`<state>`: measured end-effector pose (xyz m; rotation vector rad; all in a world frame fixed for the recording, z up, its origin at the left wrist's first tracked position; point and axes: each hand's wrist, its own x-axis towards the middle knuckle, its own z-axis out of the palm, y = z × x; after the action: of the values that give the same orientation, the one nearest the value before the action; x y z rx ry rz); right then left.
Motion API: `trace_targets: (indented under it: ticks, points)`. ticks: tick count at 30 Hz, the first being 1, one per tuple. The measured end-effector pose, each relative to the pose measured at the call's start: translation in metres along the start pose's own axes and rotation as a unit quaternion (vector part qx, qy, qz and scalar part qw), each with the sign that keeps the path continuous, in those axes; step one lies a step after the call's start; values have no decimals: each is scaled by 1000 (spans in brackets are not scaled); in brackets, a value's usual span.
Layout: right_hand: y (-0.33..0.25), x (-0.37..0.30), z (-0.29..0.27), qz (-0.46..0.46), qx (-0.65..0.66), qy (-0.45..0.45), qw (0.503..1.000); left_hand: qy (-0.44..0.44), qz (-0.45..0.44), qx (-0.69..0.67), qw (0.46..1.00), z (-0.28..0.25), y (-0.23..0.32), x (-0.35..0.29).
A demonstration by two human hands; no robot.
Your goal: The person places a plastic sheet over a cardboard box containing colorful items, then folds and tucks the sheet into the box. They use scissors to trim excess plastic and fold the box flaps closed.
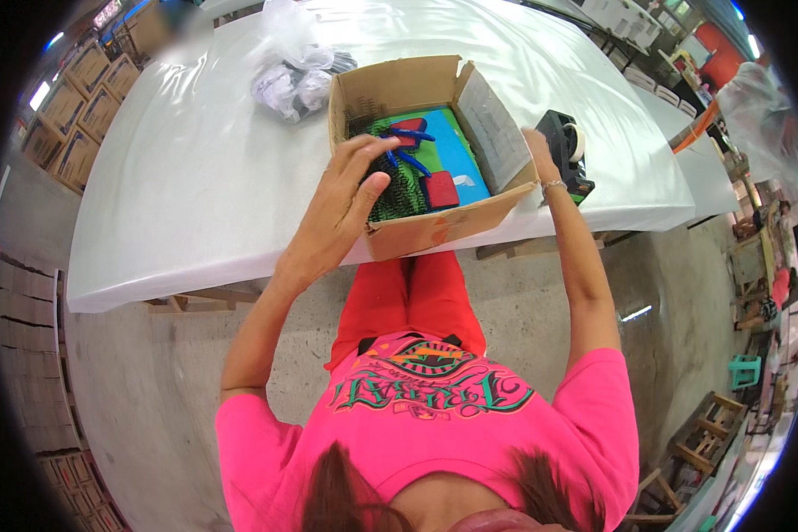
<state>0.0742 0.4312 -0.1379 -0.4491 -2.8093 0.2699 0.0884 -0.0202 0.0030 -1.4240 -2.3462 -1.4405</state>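
Note:
An open cardboard box (443, 230) stands near the table's front edge. In it lie blue pens (412, 162), red rectangular blocks (441, 190), a flat blue and green piece (461, 164) and dark green, coil-like strands (399, 197) along the left side. My left hand (341, 195) reaches over the box's left wall, thumb and fingers apart. Its fingertips are by the pens; whether they touch is unclear. At the outside of the right wall is my right hand (541, 158), its fingers mostly hidden. A black tape dispenser (566, 155) sits just beyond it.
A clear plastic bag (297, 80) with pale contents lies behind the box to the left. White sheeting covers the table (195, 177). Stacked cartons (80, 106) stand at far left. On the right floor are a green stool (744, 371) and wooden frames (709, 430).

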Motion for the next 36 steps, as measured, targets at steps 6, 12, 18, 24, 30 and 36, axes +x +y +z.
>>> trace_targets:
  ticks: [6,12,18,24,30,36]
  points:
    - [-46,-38,-14,36,430,118,895,255,-57,-92,961,54,-36,-41]
    - [-100,-116,-12,148,758,-11,636,282,-47,-191,939,87,-41,-23]
    - [-169,-152,12,157,701,-35,695,270,-100,-362,887,14,-105,-2]
    - [-237,-178,-29,-2,543,61,837,425,-212,-96,875,-75,-158,-12]
    - [-156,-91,-26,48,574,115,809,370,-282,-85,881,-44,-108,-28]
    - [-146,-86,15,-2,631,-66,773,275,-222,-168,920,-33,-109,-26]
